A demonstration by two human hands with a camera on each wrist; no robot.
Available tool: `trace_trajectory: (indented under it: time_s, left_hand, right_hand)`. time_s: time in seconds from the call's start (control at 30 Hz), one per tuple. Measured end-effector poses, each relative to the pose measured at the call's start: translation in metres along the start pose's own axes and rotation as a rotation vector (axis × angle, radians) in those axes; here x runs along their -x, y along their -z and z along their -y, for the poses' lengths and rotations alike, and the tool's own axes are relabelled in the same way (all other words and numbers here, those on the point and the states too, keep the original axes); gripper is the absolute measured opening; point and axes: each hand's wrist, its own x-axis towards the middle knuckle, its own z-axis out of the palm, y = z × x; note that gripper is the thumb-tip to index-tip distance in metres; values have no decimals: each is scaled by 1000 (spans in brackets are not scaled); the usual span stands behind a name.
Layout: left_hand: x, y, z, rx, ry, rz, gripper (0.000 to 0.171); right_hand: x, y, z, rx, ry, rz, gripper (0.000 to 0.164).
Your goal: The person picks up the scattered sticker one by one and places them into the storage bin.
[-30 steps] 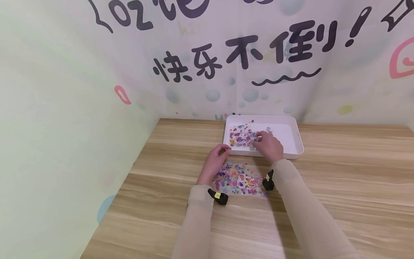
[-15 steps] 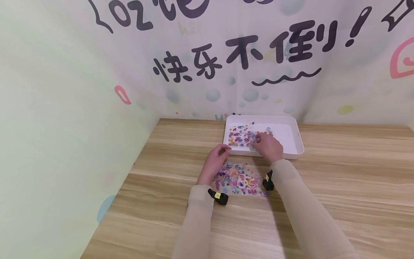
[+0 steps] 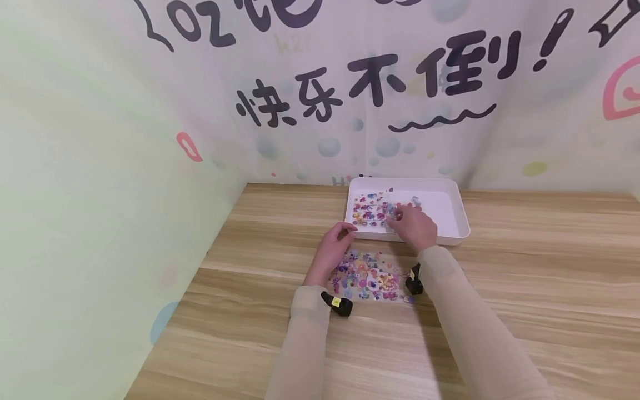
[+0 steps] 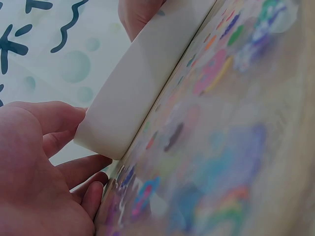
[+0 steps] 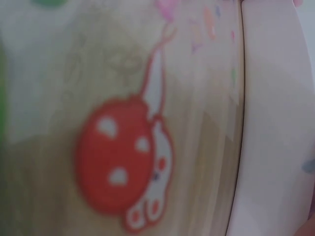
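A white tray [image 3: 445, 214] stands at the back of the table, holding a colourful sticker sheet [image 3: 370, 212] on its left side. The left hand [image 3: 334, 247] grips the tray's front left corner; in the left wrist view its fingers curl at the end of the white wall [image 4: 133, 88]. Inside the tray, the right hand [image 3: 416, 226] pinches at the right part of the stickers, its fingertips partly hidden. More stickers [image 3: 416, 201] show just beyond its knuckles. On the table below both hands lies another clear sticker sheet [image 3: 382, 280], partly covered by the left forearm.
The wooden table [image 3: 540, 266] reaches to a printed cloth backdrop [image 3: 310, 133] behind the tray. A pale cloth wall [image 3: 100, 194] borders the left side. A red sticker print [image 5: 115, 157] lies close before the right wrist camera, beside the tray's wall.
The right hand has shifted slightly left, and the sticker sheet in the tray has slid a little left with it. More stickers show behind the knuckles. The left hand stays put.
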Motion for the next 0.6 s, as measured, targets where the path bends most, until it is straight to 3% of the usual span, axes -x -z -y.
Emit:
trace_trajectory:
  time_s: [0.6]
  left_hand:
    - [1,1,0,-8,13,-1,16]
  right_hand:
    - [1,-2,0,15,-14,-30,34]
